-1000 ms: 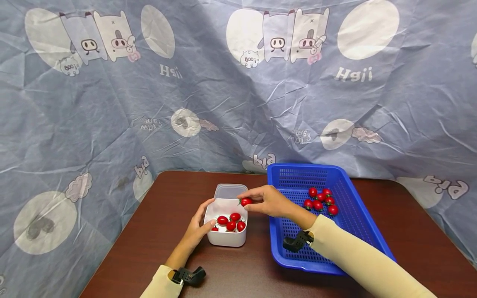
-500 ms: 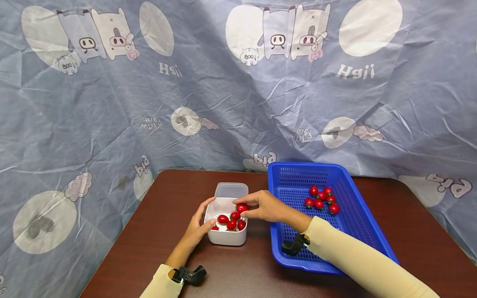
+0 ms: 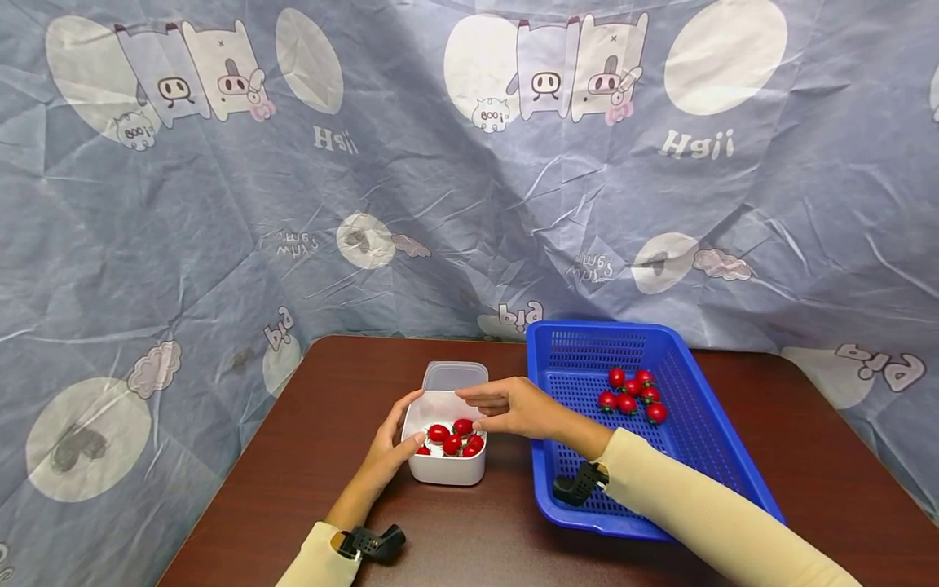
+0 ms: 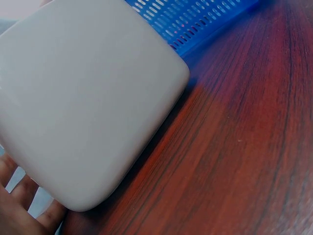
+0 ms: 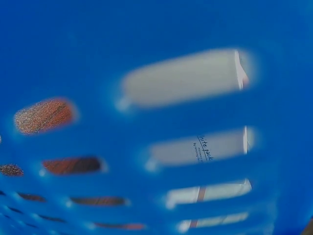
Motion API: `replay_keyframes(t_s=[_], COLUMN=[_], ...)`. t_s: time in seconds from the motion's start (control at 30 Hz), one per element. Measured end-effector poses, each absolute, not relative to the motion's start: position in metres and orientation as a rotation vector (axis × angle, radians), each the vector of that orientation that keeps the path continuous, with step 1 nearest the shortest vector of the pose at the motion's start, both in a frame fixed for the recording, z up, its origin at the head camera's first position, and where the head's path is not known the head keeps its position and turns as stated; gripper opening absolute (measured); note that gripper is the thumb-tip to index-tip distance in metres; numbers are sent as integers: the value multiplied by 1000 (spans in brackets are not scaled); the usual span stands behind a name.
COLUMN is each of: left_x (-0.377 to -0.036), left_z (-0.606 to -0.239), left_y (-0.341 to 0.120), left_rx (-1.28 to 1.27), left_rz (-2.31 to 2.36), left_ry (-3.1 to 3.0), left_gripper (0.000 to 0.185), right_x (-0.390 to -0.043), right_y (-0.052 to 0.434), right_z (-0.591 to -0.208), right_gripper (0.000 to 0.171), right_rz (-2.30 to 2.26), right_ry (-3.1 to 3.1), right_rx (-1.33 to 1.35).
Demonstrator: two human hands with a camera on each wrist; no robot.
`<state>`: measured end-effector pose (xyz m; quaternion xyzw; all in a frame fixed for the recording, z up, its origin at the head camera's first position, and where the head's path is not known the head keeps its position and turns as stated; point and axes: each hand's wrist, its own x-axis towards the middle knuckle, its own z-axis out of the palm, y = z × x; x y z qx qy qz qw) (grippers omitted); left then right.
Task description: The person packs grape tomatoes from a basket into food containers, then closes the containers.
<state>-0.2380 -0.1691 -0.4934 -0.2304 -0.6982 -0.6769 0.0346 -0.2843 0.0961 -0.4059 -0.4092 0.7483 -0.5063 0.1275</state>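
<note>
Currently I see left hand (image 3: pixel 394 444) gripping white container (image 3: pixel 446 469) (steadying it); right hand (image 3: pixel 513 406) hovers empty, fingers relaxed, over its cherry tomatoes (image 3: pixel 455 438).

White rounded-square plastic container (image 3: pixel 446 466) stands upright and open on the table, just left of the blue basket. Inside lie small red cherry tomatoes (image 3: pixel 455 436) with green stems, clustered on the floor, touching one another. Exact count unclear.
</note>
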Motion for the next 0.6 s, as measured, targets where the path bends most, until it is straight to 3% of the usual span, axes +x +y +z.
replay_keyframes(t_s=[0.3,0.6], left_x=[-248,-247], left_z=[-513,-514], left_y=[-171,-172], left_rx=[-707,-711], left_rz=[-2080,-2094], left_ry=[-2110,-2116], left_gripper=[65,66], right_x=[-273,-282], right_y=[99,115], right_z=[-387,-390], right_gripper=[31,29], right_rz=[-1443,-1447], right_ry=[2308,2394], right_rx=[-1242,-1185])
